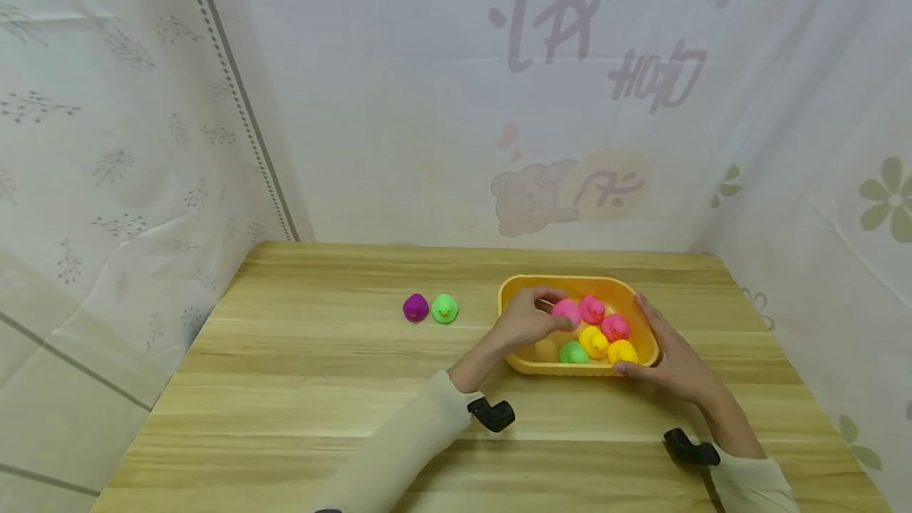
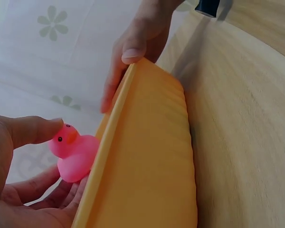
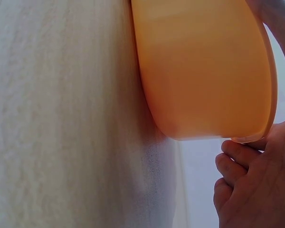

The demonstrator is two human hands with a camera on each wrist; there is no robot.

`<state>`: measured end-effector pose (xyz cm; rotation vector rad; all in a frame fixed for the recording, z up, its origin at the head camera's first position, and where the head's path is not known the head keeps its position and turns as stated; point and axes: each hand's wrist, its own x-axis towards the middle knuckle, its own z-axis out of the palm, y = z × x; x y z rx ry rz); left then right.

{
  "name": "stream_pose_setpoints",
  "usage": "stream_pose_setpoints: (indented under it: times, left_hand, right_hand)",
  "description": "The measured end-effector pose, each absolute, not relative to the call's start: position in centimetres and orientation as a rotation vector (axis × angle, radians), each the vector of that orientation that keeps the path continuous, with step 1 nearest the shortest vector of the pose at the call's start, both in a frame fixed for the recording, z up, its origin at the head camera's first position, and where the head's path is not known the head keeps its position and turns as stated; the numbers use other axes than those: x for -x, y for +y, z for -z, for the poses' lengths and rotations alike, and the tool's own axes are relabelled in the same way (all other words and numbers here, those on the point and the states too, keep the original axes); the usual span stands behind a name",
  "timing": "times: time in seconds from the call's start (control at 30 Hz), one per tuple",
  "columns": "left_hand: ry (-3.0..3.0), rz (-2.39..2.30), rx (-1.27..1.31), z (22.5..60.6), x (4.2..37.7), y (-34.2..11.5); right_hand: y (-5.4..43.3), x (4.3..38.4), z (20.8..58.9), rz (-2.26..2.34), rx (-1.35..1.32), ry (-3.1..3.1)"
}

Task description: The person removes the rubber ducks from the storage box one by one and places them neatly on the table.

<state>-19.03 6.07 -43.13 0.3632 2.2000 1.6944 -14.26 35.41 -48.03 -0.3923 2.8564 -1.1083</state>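
My left hand reaches over the left part of a yellow plastic basin and pinches a pink rubber duck between thumb and fingers. In the left wrist view the duck is at rim height, its orange beak facing the camera. My right hand grips the basin's right end, thumb on the near rim and fingers along the outer side. Inside the basin lie two more pink ducks, two yellow ducks and a green duck, partly hidden by the near wall.
A purple duck and a light green duck stand side by side on the wooden table, left of the basin. Patterned cloth hangs behind the table and at both sides. Each wrist carries a black camera mount.
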Motion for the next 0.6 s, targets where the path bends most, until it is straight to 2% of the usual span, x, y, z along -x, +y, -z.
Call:
stream_pose_setpoints:
  times: [0.3, 0.6]
  left_hand:
    - [2.207, -1.741, -0.483, 42.7, 18.9, 4.4]
    - [2.208, -1.783, -0.44, 42.6, 18.7, 2.8]
  right_hand:
    - [35.5, 14.4, 47.9, 1.1, 0.385, 2.867]
    - [35.4, 14.3, 48.1, 1.103, 0.378, 2.862]
